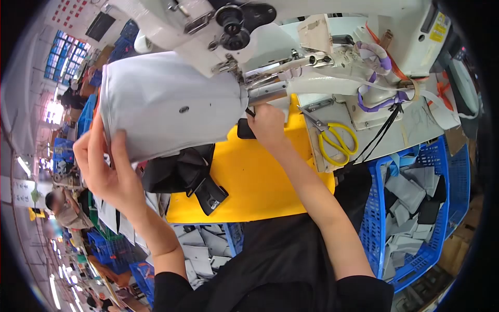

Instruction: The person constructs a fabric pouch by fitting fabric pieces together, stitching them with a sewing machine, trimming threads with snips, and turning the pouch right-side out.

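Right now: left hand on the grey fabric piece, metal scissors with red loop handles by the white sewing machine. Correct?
Handle colour's wrong: the head view shows metal scissors with yellow loop handles by the white sewing machine. Left hand on the grey fabric piece stands.

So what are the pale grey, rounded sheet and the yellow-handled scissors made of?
Pale grey, rounded sheet: perhaps matte coated fabric; its smooth surface curves softly. Yellow-handled scissors: blades apparently metal, dull grey; handles probably plastic, smooth, evenly coloured.

Yellow-handled scissors [330, 128]; blue basket [372, 221] at right; background person [73, 215]; window [67, 58], upper left.
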Available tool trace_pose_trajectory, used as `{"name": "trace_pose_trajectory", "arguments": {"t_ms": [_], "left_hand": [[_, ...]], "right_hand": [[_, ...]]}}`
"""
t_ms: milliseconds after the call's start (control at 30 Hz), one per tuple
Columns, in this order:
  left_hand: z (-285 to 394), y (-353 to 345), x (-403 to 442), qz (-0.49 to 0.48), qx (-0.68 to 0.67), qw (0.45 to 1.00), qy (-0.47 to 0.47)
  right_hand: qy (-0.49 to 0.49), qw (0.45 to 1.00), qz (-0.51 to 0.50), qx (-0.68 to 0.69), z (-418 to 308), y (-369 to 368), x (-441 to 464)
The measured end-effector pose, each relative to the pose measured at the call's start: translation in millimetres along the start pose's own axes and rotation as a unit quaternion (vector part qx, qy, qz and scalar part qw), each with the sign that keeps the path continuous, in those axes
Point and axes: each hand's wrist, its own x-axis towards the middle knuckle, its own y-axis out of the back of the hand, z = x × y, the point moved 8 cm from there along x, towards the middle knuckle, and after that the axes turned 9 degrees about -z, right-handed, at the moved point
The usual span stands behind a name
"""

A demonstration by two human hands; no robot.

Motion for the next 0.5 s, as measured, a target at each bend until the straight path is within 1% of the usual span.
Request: {"name": "trace_pose_trajectory", "arguments": {"t_ms": [33, 67, 100, 133, 167, 200, 233, 267, 300, 333, 367, 400, 433, 500], "left_hand": [[6.8, 1.7, -3.5, 0.029, 0.025, 0.999, 0.003], [23.4, -2.7, -11.8, 0.073, 0.103, 0.991, -0.040], [38.5, -16.1, -25.2, 0.119, 0.180, 0.973, -0.082], [42.3, -48.5, -41.8, 0.059, 0.089, 0.989, -0.104], [45.9, -81.0, -59.1, 0.000, -0.005, 0.993, -0.115], [51.1, -117.4, -70.8, -0.067, -0.038, 0.994, -0.081], [66.8, -134.6, -75.8, -0.068, 0.023, 0.994, -0.087], [75.0, -147.0, -78.5, -0.068, 0.084, 0.990, -0.093], [70.6, -152.6, -81.0, -0.072, 0.084, 0.990, -0.086], [70.2, -154.0, -85.2, -0.053, 0.091, 0.989, -0.106], [69.9, -154.6, -88.6, -0.031, 0.098, 0.987, -0.127], [70.0, -153.3, -91.3, -0.009, 0.106, 0.983, -0.148], [65.4, -152.8, -91.0, -0.011, 0.107, 0.984, -0.144], [69.6, -145.0, -92.0, 0.013, 0.102, 0.968, -0.231]], "right_hand": [[0.025, 0.999, 0.017, 0.018, -2.7, 1.6, -6.7], [0.049, 0.997, 0.038, 0.036, -5.4, 4.6, -10.9], [0.053, 0.997, 0.036, 0.031, -6.3, 1.7, -9.2], [0.066, 0.993, 0.032, 0.093, -6.3, -5.9, -6.3], [0.075, 0.984, 0.023, 0.157, -5.5, -16.4, -6.7], [0.081, 0.972, 0.013, 0.222, -4.0, -24.7, -10.3], [0.079, 0.972, 0.004, 0.220, -3.9, -26.7, -13.3], [0.098, 0.970, -0.011, 0.220, -8.5, -23.5, -12.6], [0.117, 0.968, -0.026, 0.221, -12.7, -19.9, -11.1], [0.134, 0.965, -0.041, 0.222, -14.9, -20.0, -10.9], [0.132, 0.965, -0.046, 0.221, -12.0, -24.6, -8.3], [0.149, 0.959, -0.029, 0.241, -10.6, -28.2, -5.4], [0.165, 0.951, -0.013, 0.262, -10.6, -31.4, -4.2], [0.181, 0.942, 0.003, 0.282, -14.4, -29.1, -7.5]]}}
